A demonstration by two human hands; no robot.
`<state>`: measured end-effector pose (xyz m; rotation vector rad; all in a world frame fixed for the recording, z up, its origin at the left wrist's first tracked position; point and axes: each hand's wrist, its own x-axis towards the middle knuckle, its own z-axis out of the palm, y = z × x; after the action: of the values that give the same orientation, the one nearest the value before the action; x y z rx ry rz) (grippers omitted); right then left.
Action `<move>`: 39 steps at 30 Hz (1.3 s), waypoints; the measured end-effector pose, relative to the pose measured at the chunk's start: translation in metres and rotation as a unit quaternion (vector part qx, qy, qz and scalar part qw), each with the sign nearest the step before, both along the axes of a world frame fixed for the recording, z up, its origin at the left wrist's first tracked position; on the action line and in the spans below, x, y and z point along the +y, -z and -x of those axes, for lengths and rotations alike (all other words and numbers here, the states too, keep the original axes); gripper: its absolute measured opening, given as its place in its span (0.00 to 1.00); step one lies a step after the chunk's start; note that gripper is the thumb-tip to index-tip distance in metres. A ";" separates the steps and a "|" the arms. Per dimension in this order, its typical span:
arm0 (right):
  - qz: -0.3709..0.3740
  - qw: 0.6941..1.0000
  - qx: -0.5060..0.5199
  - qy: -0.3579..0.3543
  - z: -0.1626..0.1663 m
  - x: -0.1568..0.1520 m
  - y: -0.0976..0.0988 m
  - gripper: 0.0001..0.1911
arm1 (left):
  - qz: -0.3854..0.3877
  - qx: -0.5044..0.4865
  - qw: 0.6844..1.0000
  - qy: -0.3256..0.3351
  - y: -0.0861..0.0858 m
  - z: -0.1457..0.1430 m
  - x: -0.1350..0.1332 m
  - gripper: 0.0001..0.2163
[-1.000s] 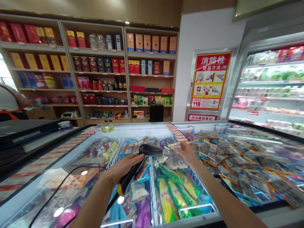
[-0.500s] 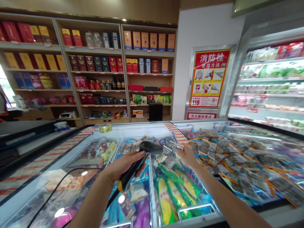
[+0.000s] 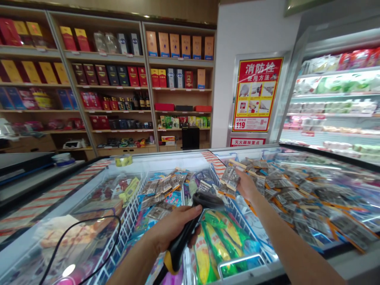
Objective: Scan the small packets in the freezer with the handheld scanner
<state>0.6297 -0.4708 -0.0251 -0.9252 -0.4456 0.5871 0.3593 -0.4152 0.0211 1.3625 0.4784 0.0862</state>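
My left hand is wrapped round the handle of a black and yellow barcode scanner, its head pointing right over the freezer basket. My right hand grips a small snack packet with a grey label side and an orange edge, just right of the scanner's head. Beneath both hands lie bags of corn in green and yellow wrapping. Similar packets rest in a loose pile in the left basket. A larger heap of packets spreads over the glass on the right.
The chest freezer's striped frame runs along the left, with a white wire basket inside. A black cable loops across the left glass. A roll of tape sits on the back rim. Behind stand shelves of boxes.
The scanner in my left hand has moved right and nearer, uncovering the packets in the left basket. My right hand has shifted right and slightly up, and its packet now shows plainly.
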 end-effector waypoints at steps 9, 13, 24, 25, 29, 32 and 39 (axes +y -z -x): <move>0.002 1.000 0.005 -0.006 -0.001 0.000 0.003 0.11 | -0.009 -0.007 1.000 -0.007 0.001 -0.001 -0.003 0.20; 0.009 1.000 -0.003 0.000 0.002 0.000 0.001 0.12 | -0.077 -0.001 0.997 -0.033 -0.001 -0.001 -0.004 0.19; -0.003 1.000 -0.005 0.008 0.005 0.006 -0.001 0.10 | -0.116 -0.019 0.991 0.056 -0.025 -0.015 0.017 0.18; -0.006 1.000 -0.003 0.013 0.005 0.006 -0.001 0.11 | -0.119 -0.020 0.991 0.059 -0.028 -0.019 0.021 0.18; -0.001 0.999 -0.005 0.033 0.000 0.004 -0.003 0.11 | -0.097 -0.016 0.993 0.065 -0.028 -0.025 0.028 0.18; -0.003 0.999 -0.018 0.046 -0.003 0.001 -0.004 0.10 | -0.073 -0.019 0.996 0.057 -0.019 -0.021 0.026 0.17; 0.000 0.997 0.019 0.080 0.000 -0.003 -0.010 0.10 | -0.033 -0.044 0.997 0.056 -0.017 -0.017 0.012 0.17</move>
<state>0.6293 -0.4741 -0.0154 -0.9389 -0.3342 0.4581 0.3762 -0.4027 0.0385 1.4417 0.3258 0.0700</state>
